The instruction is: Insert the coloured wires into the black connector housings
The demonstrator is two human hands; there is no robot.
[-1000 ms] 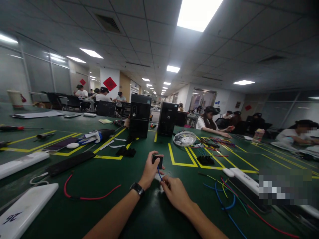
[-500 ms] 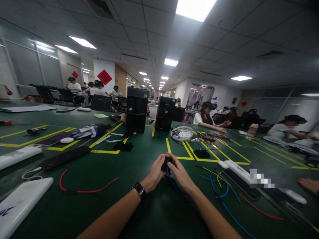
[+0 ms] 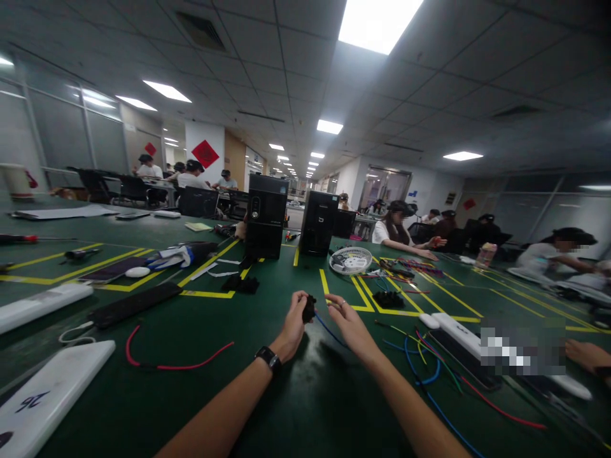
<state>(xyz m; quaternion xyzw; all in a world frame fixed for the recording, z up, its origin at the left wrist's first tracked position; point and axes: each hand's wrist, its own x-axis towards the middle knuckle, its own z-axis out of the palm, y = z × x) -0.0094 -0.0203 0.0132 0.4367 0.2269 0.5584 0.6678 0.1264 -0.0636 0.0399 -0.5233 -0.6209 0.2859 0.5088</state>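
My left hand (image 3: pixel 293 324), with a dark watch on its wrist, is closed around a small black block (image 3: pixel 309 308) that looks like an electrical connector. One blue wire (image 3: pixel 329 327) runs from the block down toward the right and passes beneath my right hand. My right hand (image 3: pixel 347 323), with a ring on one finger, is just right of the block and apart from it, fingers loosely stretched out. Loose blue, red, yellow and green wires (image 3: pixel 420 356) lie on the table to its right. A red wire (image 3: pixel 179 367) curves on the table left of my left hand.
Two black computer towers (image 3: pixel 317 222) stand ahead on the green table. A white fan grille (image 3: pixel 351 261) and black blocks (image 3: pixel 387 299) lie ahead right. White power banks (image 3: pixel 62 388) and a black pouch (image 3: pixel 138 303) are at left. Co-workers sit on the right; one hand (image 3: pixel 589 354) shows nearby.
My right hand has come off the black block and moved slightly right, its fingers opening. My left hand has moved a little left with the block. The view has shifted slightly.
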